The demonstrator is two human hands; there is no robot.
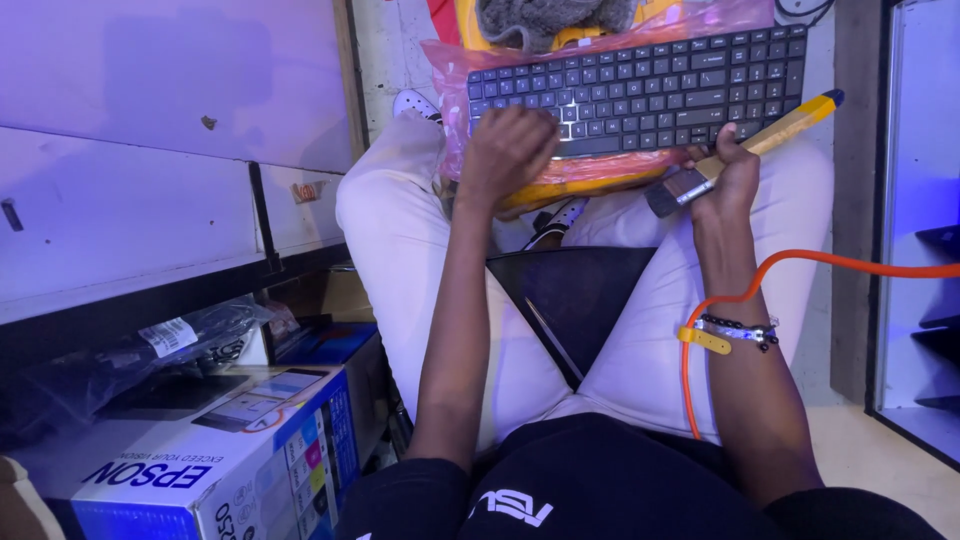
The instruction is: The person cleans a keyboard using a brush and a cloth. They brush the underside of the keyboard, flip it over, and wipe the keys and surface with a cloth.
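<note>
Left hand: I see my left hand (508,150) curled into a loose fist on the near edge of the black keyboard (640,85), knuckles toward the camera. The fingertips are tucked under, so I cannot tell whether they grip the edge or only press on it.
Right hand: my right hand (730,175) is closed around a paintbrush (745,150), which has a yellow handle and a dark tip; the bristle end points toward the middle of my lap and the handle runs up and out to the right.
Keyboard: it lies across my knees, resting on a pink plastic bag (450,110) with something yellow-orange beneath. That lower thing is mostly covered and I cannot name it. The keyboard's far right corner runs close to the top edge of the view.
Above the keyboard: a grey fuzzy thing (550,18) is cut off by the top of the view; I cannot make out what it is.
Lap: white trousers (400,250), with a flat dark panel (580,295) wedged between my thighs, its lower end hidden.
Wrist: a beaded bracelet (740,330) and a yellow tag sit on my right wrist, where an orange cable (830,262) loops past and leaves the view on the right.
Left side: a white printer box (200,460), partly out of view, with a black plastic-wrapped item (120,365) on it, contents unclear.
</note>
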